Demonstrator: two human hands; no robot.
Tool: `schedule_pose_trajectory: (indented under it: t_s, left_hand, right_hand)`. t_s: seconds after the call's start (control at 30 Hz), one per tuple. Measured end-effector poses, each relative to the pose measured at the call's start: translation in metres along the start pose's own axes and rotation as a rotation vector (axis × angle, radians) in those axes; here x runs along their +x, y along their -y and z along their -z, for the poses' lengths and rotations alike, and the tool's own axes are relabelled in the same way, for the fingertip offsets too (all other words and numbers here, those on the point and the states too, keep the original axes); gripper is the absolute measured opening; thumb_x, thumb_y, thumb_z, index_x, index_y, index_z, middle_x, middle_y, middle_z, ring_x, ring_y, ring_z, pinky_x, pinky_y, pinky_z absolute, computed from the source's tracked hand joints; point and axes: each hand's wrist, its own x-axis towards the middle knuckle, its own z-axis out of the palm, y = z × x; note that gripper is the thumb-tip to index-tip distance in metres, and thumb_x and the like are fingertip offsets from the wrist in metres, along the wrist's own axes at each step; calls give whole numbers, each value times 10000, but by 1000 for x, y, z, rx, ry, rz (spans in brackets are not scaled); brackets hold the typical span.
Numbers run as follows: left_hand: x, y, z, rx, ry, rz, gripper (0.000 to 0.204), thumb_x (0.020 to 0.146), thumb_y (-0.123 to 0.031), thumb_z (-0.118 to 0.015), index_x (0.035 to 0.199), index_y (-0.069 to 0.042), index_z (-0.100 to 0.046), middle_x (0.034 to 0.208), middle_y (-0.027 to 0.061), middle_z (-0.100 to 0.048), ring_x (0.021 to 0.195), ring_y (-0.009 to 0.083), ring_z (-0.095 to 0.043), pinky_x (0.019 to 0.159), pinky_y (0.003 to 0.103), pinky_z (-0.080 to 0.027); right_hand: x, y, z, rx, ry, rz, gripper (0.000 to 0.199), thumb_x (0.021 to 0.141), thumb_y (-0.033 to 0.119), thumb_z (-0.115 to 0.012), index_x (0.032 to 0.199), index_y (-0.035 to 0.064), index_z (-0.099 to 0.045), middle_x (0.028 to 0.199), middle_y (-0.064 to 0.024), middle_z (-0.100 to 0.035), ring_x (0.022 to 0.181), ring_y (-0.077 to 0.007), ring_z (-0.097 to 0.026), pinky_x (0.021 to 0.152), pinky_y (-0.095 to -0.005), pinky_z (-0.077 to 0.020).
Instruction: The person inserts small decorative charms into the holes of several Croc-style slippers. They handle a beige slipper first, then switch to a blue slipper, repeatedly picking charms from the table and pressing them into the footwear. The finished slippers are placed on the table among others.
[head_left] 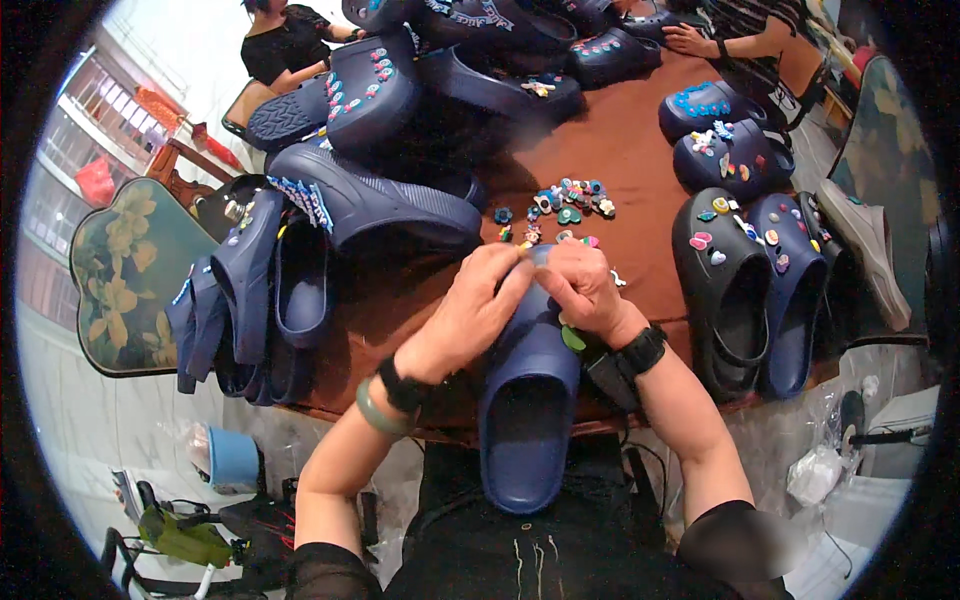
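Note:
A navy clog [530,440] points away from me, its heel over my lap and its toe on the table. At the toe, my left hand [475,305] is closed, with a small yellow piece, apparently a shoe charm [525,246], at its fingertips. My right hand [583,285] is curled closed beside it against the toe; whatever its fingers hold is hidden. Just beyond both hands lie loose colourful shoe charms [570,200] on the brown tablecloth [640,140]. Below my right hand a green leaf-shaped piece [572,339] shows against the clog's side.
Navy clogs [375,205] are piled at the left and far side. On the right stand a black clog [722,290] and a navy clog [790,290] with charms, near a grey shoe [870,255]. Two people sit across the table. A blue bucket [233,460] stands on the floor.

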Motion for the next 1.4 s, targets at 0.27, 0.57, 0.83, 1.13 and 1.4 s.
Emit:
schedule_pose_trajectory:
  t_s: [0.27, 0.57, 0.83, 1.13, 1.4]
  left_hand:
    - [-4, -56, 3, 224, 454, -77, 614, 789, -487, -750, 1145, -11, -598, 1162, 186, -567, 1129, 358, -517, 987, 432, -408]
    - [26, -46, -4, 255, 680, -106, 482, 760, -363, -682, 1054, 1, -564, 1078, 202, -515, 1074, 397, -469, 947, 481, -404]
    - [33, -14, -13, 128, 688, -341, 304, 826, -365, -706, 883, -97, -576, 956, 117, -514, 961, 300, -482, 840, 416, -374]
    - [30, 0, -17, -17, 598, -299, 406, 807, -372, -763, 712, -91, -485, 752, 77, -497, 765, 273, -479, 708, 383, -364]
    - [37, 10, -24, -81, 610, -302, 520, 804, -423, -759, 622, -58, -436, 609, 83, -453, 613, 271, -469, 536, 390, -349]
  right_hand:
    - [-4, -8, 0, 204, -127, -293, 417, 993, 251, -523, 653, 15, -461, 635, -87, -443, 606, -223, -428, 588, -369, -339]
    - [-12, -18, -3, 391, -171, -420, 398, 998, 279, -514, 699, 19, -474, 642, -28, -413, 625, -156, -410, 581, -325, -346]
    - [-9, -14, -2, 515, -225, -575, 417, 1020, 354, -511, 698, 90, -492, 652, 67, -408, 616, -43, -350, 524, -246, -301]
    - [-11, -19, -4, 389, -136, -506, 368, 1027, 283, -512, 706, 108, -477, 685, 83, -390, 627, -23, -325, 527, -226, -283]
    - [-14, -21, -1, 435, -135, -602, 377, 1008, 300, -532, 775, 17, -617, 693, 13, -572, 665, -63, -478, 582, -258, -414]
